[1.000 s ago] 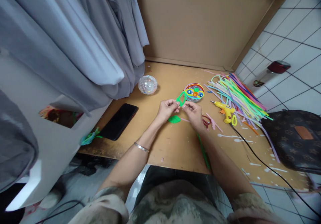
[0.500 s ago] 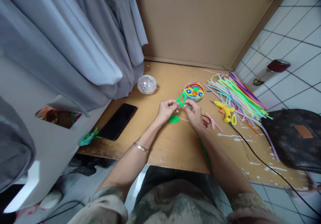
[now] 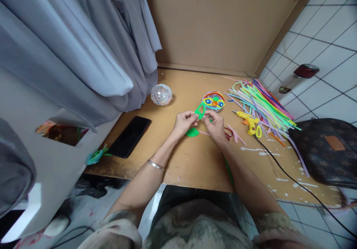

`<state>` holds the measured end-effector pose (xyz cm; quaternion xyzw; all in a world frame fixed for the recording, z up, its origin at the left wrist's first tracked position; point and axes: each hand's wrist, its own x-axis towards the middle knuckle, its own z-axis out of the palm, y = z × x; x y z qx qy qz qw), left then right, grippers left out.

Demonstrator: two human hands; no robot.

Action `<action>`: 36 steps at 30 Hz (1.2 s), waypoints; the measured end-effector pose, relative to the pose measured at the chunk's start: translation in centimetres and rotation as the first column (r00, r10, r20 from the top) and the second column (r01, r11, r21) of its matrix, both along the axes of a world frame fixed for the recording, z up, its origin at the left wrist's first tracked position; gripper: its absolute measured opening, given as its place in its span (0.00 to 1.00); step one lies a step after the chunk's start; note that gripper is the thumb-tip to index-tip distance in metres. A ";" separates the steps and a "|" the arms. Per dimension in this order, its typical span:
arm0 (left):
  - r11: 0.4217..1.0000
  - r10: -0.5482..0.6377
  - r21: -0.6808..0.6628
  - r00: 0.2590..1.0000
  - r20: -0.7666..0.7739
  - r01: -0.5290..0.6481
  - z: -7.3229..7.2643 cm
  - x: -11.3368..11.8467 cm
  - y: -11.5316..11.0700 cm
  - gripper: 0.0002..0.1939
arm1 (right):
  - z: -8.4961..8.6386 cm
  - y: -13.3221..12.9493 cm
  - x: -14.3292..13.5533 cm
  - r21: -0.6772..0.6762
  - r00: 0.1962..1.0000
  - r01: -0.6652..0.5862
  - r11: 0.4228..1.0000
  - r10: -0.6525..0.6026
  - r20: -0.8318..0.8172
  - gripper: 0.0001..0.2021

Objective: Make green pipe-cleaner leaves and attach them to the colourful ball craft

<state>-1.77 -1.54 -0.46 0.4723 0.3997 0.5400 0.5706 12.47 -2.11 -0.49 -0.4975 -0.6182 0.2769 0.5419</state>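
Between my hands is a green pipe cleaner (image 3: 201, 108) bent into a leaf-like loop. My left hand (image 3: 186, 122) pinches its lower left end, and my right hand (image 3: 213, 124) pinches it from the right. On the table just below my left fingers lies a finished-looking green leaf shape (image 3: 192, 132). Behind my hands sits a round clear ball (image 3: 213, 101) decorated with coloured strips and two blue eye-like discs. Red-handled scissors (image 3: 228, 133) rest beside my right wrist, partly hidden. A long green strand (image 3: 228, 169) shows under my right forearm.
A second clear bowl-like ball (image 3: 161, 94) stands at the back left. A black phone (image 3: 129, 136) lies on the left. To the right are a yellow glue gun (image 3: 249, 122) with a black cord, a heap of pipe cleaners (image 3: 264, 106) and a dark bag (image 3: 325, 150).
My hands stay almost in place, both still pinching the green pipe cleaner loop. The whole view has shifted slightly; the objects on the table have not moved.
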 end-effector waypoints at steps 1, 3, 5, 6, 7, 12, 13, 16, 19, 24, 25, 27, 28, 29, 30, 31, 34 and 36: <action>1.000 -0.002 0.002 1.000 -0.010 0.002 0.0 0.0 0.0 0.17 | 0.0 0.0 0.1 0.012 1.000 -0.002 1.000 0.002 0.016 0.08; 1.000 -0.006 0.010 1.000 -0.025 0.006 -0.2 -0.1 0.1 0.17 | 0.0 0.1 0.3 0.035 0.999 -0.011 0.999 0.010 0.046 0.08; 1.000 -0.013 0.013 0.999 -0.034 0.013 -0.4 -0.1 0.2 0.18 | 0.1 0.3 0.7 0.049 0.997 -0.034 0.998 0.030 0.078 0.09; 1.000 -0.019 0.013 0.999 -0.039 0.020 -0.5 -0.2 0.3 0.18 | 0.1 0.3 0.8 0.053 0.994 -0.046 0.998 0.041 0.099 0.09; 0.999 -0.028 0.014 0.998 -0.048 0.029 -0.7 -0.2 0.4 0.18 | 0.1 0.4 1.0 0.055 0.991 -0.058 0.997 0.050 0.126 0.10; 0.994 -0.058 0.076 0.977 -0.204 0.075 -1.3 -0.7 0.6 0.18 | 0.2 0.4 1.5 0.049 0.953 -0.041 0.998 0.024 0.303 0.10; 0.993 -0.053 0.091 0.971 -0.232 0.076 -1.3 -0.7 0.6 0.18 | 0.2 0.4 1.5 0.049 0.949 -0.025 0.999 0.008 0.316 0.10; 0.991 -0.034 0.113 0.965 -0.261 0.066 -1.3 -0.8 0.6 0.18 | 0.3 0.3 1.5 0.043 0.953 -0.001 0.999 -0.012 0.303 0.11; 0.991 -0.037 0.117 0.967 -0.252 0.069 -1.2 -0.7 0.6 0.18 | 0.4 0.2 1.5 0.029 0.959 0.000 1.000 -0.008 0.283 0.10; 0.990 -0.040 0.122 0.963 -0.265 0.075 -1.0 -0.8 0.5 0.18 | 0.5 0.2 1.6 0.035 0.937 0.016 0.999 -0.027 0.348 0.09; 0.990 -0.043 0.118 0.960 -0.278 0.079 -1.0 -0.8 0.5 0.17 | 0.5 0.2 1.6 0.040 0.930 0.019 0.999 -0.032 0.367 0.09; 0.990 -0.050 0.110 0.953 -0.300 0.087 -0.9 -0.8 0.5 0.17 | 0.6 0.2 1.6 0.047 0.918 0.019 0.999 -0.036 0.395 0.09; 0.990 -0.052 0.108 0.950 -0.307 0.089 -0.9 -0.9 0.5 0.16 | 0.6 0.2 1.6 0.046 0.916 0.013 0.999 -0.030 0.400 0.08; 0.990 -0.053 0.107 0.949 -0.310 0.090 -0.9 -0.9 0.5 0.16 | 0.6 0.2 1.6 0.041 0.918 0.002 0.999 -0.018 0.396 0.09; 0.990 -0.054 0.105 0.950 -0.309 0.090 -0.9 -0.9 0.5 0.16 | 0.7 0.2 1.6 0.033 0.924 -0.010 0.999 -0.003 0.383 0.09; 0.991 -0.053 0.103 0.950 -0.306 0.089 -1.0 -0.8 0.5 0.16 | 0.7 0.2 1.6 0.021 0.932 -0.019 1.000 0.011 0.363 0.10; 0.992 -0.054 0.095 0.953 -0.299 0.087 -1.0 -0.8 0.6 0.17 | 0.8 0.2 1.7 -0.014 0.945 -0.029 0.999 0.032 0.326 0.11; 0.992 -0.062 0.091 0.953 -0.298 0.093 -1.0 -0.8 0.6 0.17 | 0.8 0.2 1.7 -0.019 0.942 -0.026 0.999 0.031 0.335 0.11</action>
